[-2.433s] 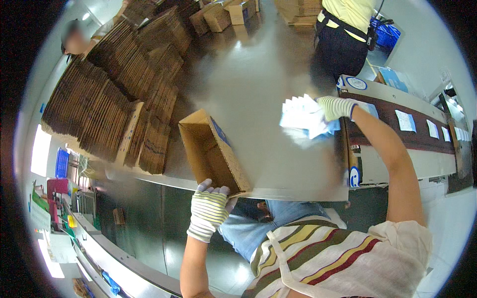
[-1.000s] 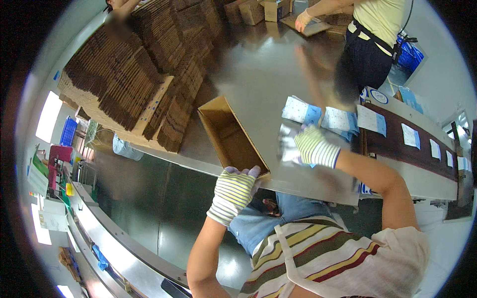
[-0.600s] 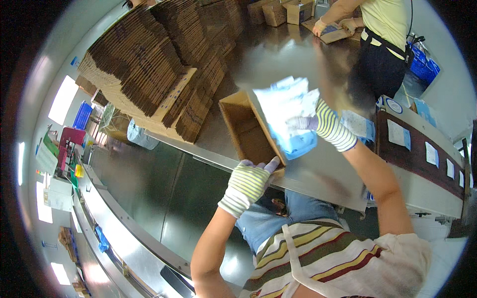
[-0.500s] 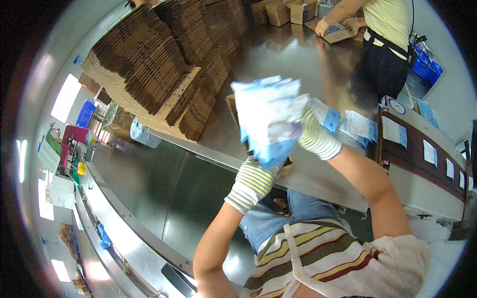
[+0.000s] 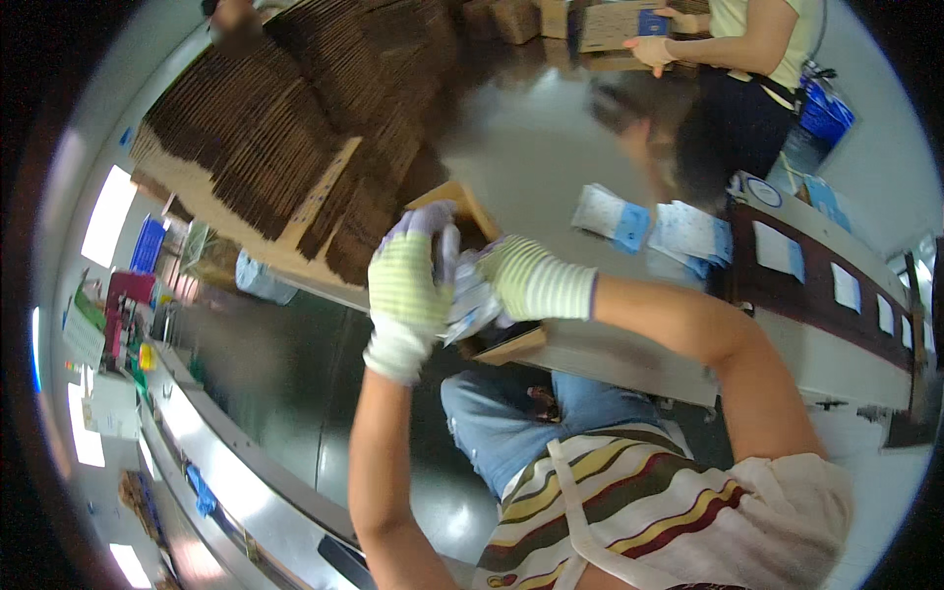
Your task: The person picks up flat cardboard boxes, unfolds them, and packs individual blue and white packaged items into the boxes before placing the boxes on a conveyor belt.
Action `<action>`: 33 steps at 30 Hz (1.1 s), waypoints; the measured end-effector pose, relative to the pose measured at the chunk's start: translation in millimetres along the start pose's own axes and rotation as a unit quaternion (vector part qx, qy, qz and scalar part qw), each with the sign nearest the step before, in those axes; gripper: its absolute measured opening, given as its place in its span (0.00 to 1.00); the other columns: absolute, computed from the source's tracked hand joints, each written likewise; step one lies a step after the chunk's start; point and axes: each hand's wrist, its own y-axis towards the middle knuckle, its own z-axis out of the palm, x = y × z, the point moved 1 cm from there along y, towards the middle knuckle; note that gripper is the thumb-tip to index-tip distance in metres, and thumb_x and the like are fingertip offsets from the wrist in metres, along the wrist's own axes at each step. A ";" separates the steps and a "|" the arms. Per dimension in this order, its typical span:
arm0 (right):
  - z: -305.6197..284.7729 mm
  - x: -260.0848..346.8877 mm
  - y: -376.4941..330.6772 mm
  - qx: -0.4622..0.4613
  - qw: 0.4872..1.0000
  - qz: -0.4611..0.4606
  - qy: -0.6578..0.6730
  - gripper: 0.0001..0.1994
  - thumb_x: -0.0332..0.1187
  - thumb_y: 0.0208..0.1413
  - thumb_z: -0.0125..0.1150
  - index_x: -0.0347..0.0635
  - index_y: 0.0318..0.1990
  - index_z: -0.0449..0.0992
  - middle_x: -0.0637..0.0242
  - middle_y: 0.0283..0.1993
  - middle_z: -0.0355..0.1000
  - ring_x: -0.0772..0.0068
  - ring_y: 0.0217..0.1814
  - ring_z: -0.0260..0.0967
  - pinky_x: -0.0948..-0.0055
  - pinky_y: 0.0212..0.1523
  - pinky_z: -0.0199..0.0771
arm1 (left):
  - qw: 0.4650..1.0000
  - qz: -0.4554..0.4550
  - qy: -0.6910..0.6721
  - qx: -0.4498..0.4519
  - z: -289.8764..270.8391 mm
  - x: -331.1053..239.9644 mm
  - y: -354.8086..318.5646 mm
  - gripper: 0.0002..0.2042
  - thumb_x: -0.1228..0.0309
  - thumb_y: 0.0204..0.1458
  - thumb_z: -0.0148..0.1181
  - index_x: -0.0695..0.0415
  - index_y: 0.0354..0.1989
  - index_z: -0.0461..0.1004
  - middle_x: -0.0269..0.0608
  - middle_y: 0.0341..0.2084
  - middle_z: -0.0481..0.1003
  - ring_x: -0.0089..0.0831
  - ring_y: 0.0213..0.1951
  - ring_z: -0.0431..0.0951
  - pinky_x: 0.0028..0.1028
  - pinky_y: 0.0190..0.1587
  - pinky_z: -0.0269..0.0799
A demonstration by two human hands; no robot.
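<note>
Metal tabletop [image 5: 526,128], left fingers [image 5: 433,218] and right fingers [image 5: 500,260] pinching one packet bundle [image 5: 472,309] at one carton [image 5: 513,347], two packet piles [image 5: 693,232].

I record moderately bright light, with a white-glowing panel [image 5: 108,216] at left. Glare whitens my counter [image 5: 541,133]; blur softens the packets [image 5: 474,307] between my hands [image 5: 406,285]. Fisheye curvature bends edges inside a black rim.

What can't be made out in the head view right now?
All in the head view:
Box contents: mostly hidden by the left hand, right hand and packets between them.
Count of those packets: covered by both hands, blurred.
Co-worker: head cut off by top edge.
Farthest belt packet: print too small.
</note>
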 end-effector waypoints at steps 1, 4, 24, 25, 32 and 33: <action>8.7 3.7 6.4 -0.016 0.999 -0.038 -0.014 0.39 0.45 0.32 0.73 0.39 0.54 0.67 0.54 0.47 0.73 0.54 0.52 0.68 0.62 0.56 0.65 | 0.991 -0.086 0.009 0.105 15.9 18.7 7.6 0.10 0.71 0.56 0.47 0.61 0.42 0.72 0.55 0.39 0.74 0.49 0.42 0.73 0.40 0.45 0.69; 10.1 4.1 -11.8 -0.129 0.990 -0.053 -0.010 0.38 0.47 0.31 0.72 0.38 0.52 0.68 0.52 0.53 0.68 0.52 0.58 0.62 0.59 0.61 0.58 | 0.893 -0.093 0.089 0.431 60.9 71.6 9.6 0.16 0.67 0.60 0.38 0.60 0.45 0.72 0.55 0.44 0.73 0.49 0.47 0.73 0.37 0.51 0.68; 124.6 -213.4 -158.6 -0.066 0.957 0.279 -0.047 0.37 0.56 0.28 0.72 0.36 0.43 0.72 0.53 0.40 0.71 0.57 0.44 0.70 0.61 0.44 0.70 | 0.696 -0.050 0.164 0.697 106.2 60.6 -7.3 0.23 0.54 0.56 0.44 0.54 0.55 0.69 0.47 0.55 0.68 0.43 0.58 0.65 0.32 0.57 0.62; 99.8 -175.6 -144.6 0.056 0.938 0.333 -0.081 0.43 0.54 0.27 0.73 0.36 0.51 0.66 0.53 0.52 0.64 0.55 0.54 0.63 0.59 0.55 0.62 | 0.745 -0.030 0.112 0.657 116.3 85.0 -24.9 0.23 0.54 0.55 0.45 0.54 0.54 0.70 0.49 0.54 0.68 0.44 0.57 0.65 0.33 0.56 0.63; 136.4 -124.9 -121.3 0.035 0.965 0.243 -0.089 0.46 0.51 0.38 0.67 0.31 0.62 0.56 0.44 0.57 0.61 0.52 0.62 0.58 0.57 0.63 0.54 | 0.788 0.053 0.056 0.611 108.0 54.4 -20.6 0.19 0.58 0.54 0.45 0.58 0.41 0.77 0.51 0.37 0.77 0.48 0.43 0.75 0.37 0.46 0.71; 113.7 -121.1 -111.9 0.061 0.959 0.278 -0.013 0.44 0.50 0.42 0.66 0.34 0.63 0.54 0.46 0.57 0.63 0.52 0.62 0.60 0.56 0.64 0.54 | 0.796 0.039 0.057 0.602 106.5 57.2 -27.6 0.18 0.59 0.54 0.45 0.58 0.41 0.77 0.51 0.36 0.77 0.47 0.43 0.76 0.37 0.45 0.71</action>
